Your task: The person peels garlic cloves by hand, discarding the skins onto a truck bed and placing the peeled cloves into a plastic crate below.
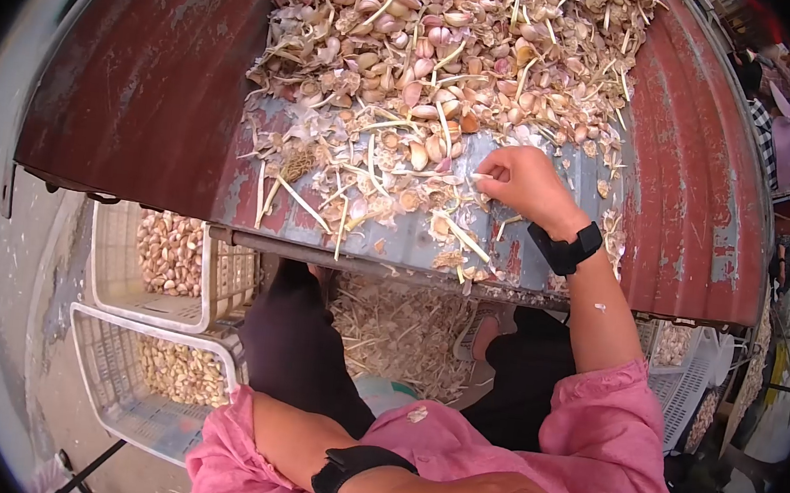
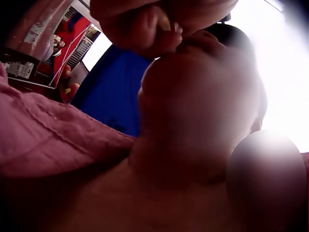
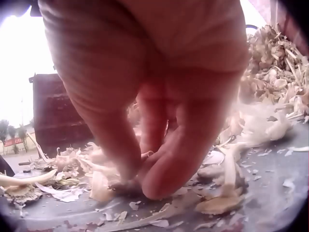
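Observation:
My right hand (image 1: 526,185) reaches over the front of the metal sheet (image 1: 564,172), its thumb and fingers pinched together low among loose garlic skins (image 3: 99,186). A small pale bit of garlic skin shows at the fingertips in the head view; most of it is hidden. Cut garlic stems (image 1: 304,204) and root ends lie around this hand. Just behind it rises the heap of garlic cloves (image 1: 453,38), mixed with skins and stems. My left hand (image 2: 149,26) is raised in front of my body, its fingers bent close to my chin; I cannot tell whether it holds anything.
Red, peeling raised sides (image 1: 146,70) flank the sheet. On the ground at left stand a white crate (image 1: 207,271) of unpeeled cloves and another crate (image 1: 85,355) of paler cloves. More baskets (image 1: 685,393) are at right. Discarded skins (image 1: 400,337) cover the ground between my legs.

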The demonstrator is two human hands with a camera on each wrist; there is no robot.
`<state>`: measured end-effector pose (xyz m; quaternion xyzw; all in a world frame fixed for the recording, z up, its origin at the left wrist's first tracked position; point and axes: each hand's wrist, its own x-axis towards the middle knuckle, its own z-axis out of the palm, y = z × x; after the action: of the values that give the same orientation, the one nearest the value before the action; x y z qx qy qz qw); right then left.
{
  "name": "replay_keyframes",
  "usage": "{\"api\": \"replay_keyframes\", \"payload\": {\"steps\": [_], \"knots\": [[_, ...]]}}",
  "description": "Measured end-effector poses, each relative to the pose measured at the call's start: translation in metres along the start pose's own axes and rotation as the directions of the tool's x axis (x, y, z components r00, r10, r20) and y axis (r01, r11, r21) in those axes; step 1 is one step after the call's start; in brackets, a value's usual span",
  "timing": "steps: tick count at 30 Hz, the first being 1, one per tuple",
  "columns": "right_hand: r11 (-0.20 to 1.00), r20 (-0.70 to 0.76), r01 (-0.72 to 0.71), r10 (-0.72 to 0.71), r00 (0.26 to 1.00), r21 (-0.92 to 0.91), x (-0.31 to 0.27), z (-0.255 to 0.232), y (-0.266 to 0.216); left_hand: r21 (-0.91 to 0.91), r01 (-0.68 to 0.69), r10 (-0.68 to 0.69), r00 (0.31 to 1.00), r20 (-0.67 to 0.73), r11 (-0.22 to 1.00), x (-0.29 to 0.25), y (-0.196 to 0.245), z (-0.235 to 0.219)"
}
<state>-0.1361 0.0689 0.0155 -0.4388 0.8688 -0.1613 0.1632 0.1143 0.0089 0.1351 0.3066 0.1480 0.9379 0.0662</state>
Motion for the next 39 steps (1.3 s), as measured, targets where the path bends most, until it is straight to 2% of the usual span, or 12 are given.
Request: {"api": "replay_keyframes", "payload": {"steps": [2,5,9,16,18,19,20,23,24,27,32,39], "knots": [[0.778,0.083,-0.224,0.218,0.972,0.587,-0.026,0.004,-0.01,-0.022,-0.007,0.007,0.999,0.036,1.0,0.002,0.001,-0.005],[0.697,0.012,-0.163,0.216,0.976,0.698,-0.053,0.002,-0.028,-0.098,-0.046,0.053,0.996,0.066,0.994,0.005,-0.004,-0.003],[0.905,-0.265,0.052,0.068,0.962,0.423,-0.064,-0.011,-0.057,-0.222,-0.151,0.16,0.987,0.02,0.963,0.01,-0.02,0.002],[0.951,-0.353,0.11,-0.001,0.936,0.289,-0.068,-0.013,-0.061,-0.276,-0.159,0.16,0.987,-0.019,0.948,0.013,-0.022,-0.008],[0.945,-0.385,0.133,-0.007,0.923,0.3,-0.067,-0.014,-0.061,0.124,-0.181,0.167,0.979,0.119,0.976,0.008,-0.013,-0.033],[0.949,-0.393,0.132,-0.01,0.919,0.285,-0.067,-0.018,-0.061,-0.088,-0.048,0.038,0.992,-0.119,0.995,0.003,-0.007,-0.037],[0.945,-0.401,0.101,0.035,0.915,0.312,-0.068,-0.021,-0.063,-0.313,0.036,-0.141,0.938,-0.318,0.949,-0.002,-0.002,-0.041],[0.926,-0.36,0.089,0.052,0.932,0.366,-0.071,-0.026,-0.076,-0.107,-0.053,-0.055,0.589,-0.807,0.993,-0.003,-0.014,-0.096],[0.914,-0.31,0.1,0.028,0.95,0.392,-0.072,-0.028,-0.082,-0.051,-0.061,-0.02,0.434,-0.901,0.997,-0.004,-0.017,-0.111],[0.859,-0.183,0.134,-0.048,0.982,0.494,-0.064,-0.022,-0.091,-0.082,-0.168,-0.027,0.307,-0.951,0.982,-0.011,-0.006,-0.137],[0.938,-0.245,0.136,-0.058,0.968,0.318,0.001,-0.004,-0.049,-0.072,-0.234,0.023,0.382,-0.924,0.97,-0.028,0.006,-0.155],[0.985,-0.091,0.157,-0.15,0.984,0.066,0.021,0.019,-0.027,0.027,-0.172,0.056,0.168,-0.984,0.985,-0.022,0.011,-0.154]]}}
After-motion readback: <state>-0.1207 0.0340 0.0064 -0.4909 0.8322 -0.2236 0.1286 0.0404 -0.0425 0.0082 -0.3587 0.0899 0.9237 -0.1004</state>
